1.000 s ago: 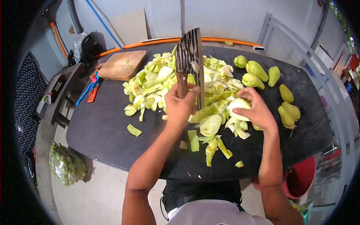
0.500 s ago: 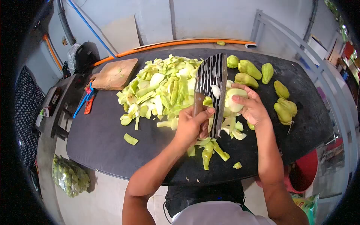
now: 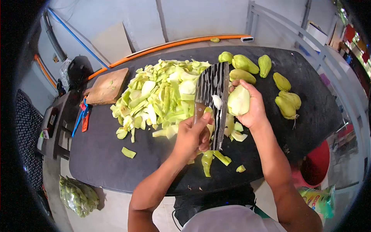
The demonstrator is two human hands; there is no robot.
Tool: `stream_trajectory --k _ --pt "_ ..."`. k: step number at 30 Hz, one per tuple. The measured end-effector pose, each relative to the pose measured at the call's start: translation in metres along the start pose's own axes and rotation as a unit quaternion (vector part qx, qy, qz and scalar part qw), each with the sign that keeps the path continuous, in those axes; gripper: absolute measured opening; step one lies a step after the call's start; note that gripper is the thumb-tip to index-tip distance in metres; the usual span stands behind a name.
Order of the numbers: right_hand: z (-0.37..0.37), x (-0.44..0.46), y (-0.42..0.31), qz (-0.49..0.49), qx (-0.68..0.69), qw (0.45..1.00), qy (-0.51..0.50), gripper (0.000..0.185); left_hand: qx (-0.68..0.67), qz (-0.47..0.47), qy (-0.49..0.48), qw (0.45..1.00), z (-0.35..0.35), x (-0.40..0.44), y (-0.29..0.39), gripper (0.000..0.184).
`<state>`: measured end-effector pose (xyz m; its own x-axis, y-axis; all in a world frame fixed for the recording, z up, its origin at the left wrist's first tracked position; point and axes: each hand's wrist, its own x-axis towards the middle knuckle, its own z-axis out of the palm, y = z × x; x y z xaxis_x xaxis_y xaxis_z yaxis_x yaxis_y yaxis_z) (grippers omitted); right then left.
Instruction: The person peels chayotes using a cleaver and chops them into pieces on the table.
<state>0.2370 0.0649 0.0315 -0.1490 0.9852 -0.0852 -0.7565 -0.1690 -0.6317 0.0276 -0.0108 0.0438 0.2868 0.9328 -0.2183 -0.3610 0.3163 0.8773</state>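
My left hand (image 3: 191, 137) is wrapped round the brown handle of a cleaver (image 3: 211, 87). Its wide blade has black and pale stripes and stands upright, with a small white scrap stuck on it. Just right of the blade, my right hand (image 3: 256, 109) grips a peeled, pale green chayote (image 3: 239, 101), fingers behind it. A large heap of chayote peelings (image 3: 154, 91) lies to the left and beyond the blade. Below the cleaver are loose green peel strips (image 3: 207, 164), partly hidden by my left hand and the blade.
Several unpeeled chayotes (image 3: 245, 64) lie at the table's (image 3: 112, 154) back right. A wooden cutting board (image 3: 107, 87) rests at the left edge, near an orange-handled tool (image 3: 85, 121). On the floor are a bag of greens (image 3: 79, 196) and a red bucket (image 3: 321, 164).
The chayote has been turned in my right hand, showing a different side. Both hands and the cleaver sit slightly lower in view, and the camera's view has shifted a little to the right.
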Motion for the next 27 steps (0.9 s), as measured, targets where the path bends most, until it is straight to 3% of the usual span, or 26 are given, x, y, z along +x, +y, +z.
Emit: stream_trajectory --k 1,6,12,25,26,27 --pt "0.003 -0.002 -0.002 -0.002 -0.007 1.000 0.004 0.025 0.024 0.005 -0.001 1.000 0.000 0.001 0.000 0.044" --pt "0.009 -0.005 -0.005 0.007 -0.010 1.000 0.013 0.037 0.022 -0.005 -0.011 1.000 -0.003 0.003 0.000 0.047" --pt "0.019 -0.009 -0.007 0.062 0.067 0.996 0.010 0.039 0.032 0.004 -0.036 0.999 -0.005 0.000 0.002 0.047" --pt "0.013 -0.007 -0.002 0.076 0.049 0.996 -0.028 0.039 0.048 -0.048 -0.031 0.997 -0.004 0.000 0.005 0.047" --pt "0.017 -0.009 0.004 0.074 0.042 0.996 -0.032 0.040 0.053 -0.048 -0.027 0.997 -0.002 0.001 0.003 0.047" --pt "0.016 -0.008 0.010 0.059 0.005 0.998 -0.010 0.062 0.055 -0.046 -0.033 0.997 -0.002 0.001 0.001 0.047"
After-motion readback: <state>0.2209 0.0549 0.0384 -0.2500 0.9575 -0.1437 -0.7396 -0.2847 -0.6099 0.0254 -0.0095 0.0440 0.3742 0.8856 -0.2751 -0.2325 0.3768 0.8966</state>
